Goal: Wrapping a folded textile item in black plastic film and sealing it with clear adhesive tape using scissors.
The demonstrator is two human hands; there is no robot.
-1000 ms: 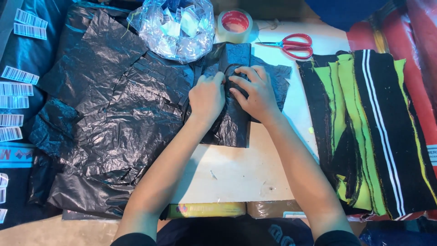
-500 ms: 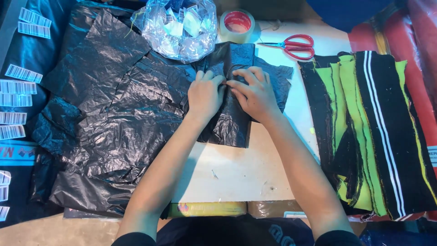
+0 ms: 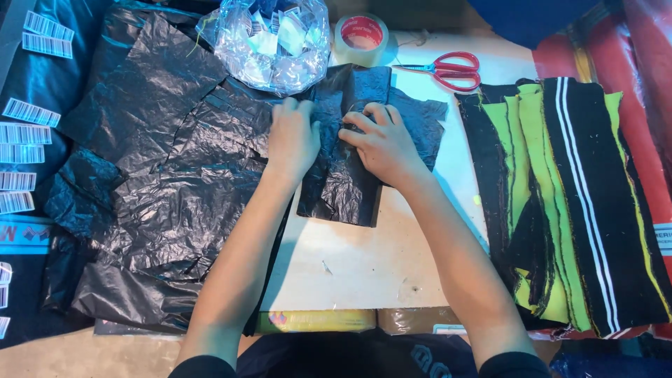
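A small parcel wrapped in black plastic lies on the white table in front of me. My left hand presses flat on its left side, fingers together. My right hand rests on its right side, fingertips pinching the crinkled plastic at the top middle. Both hands touch the wrap and almost meet at the centre.
A heap of black plastic bags spreads to the left. A clear bag of small white tags, a tape roll and red-handled scissors sit behind. Folded black and green garments lie right. Label strips line the left edge.
Both hands have shifted slightly along the top of the black parcel, and the right fingertips now pinch the plastic nearer the centre. The parcel stays in place.
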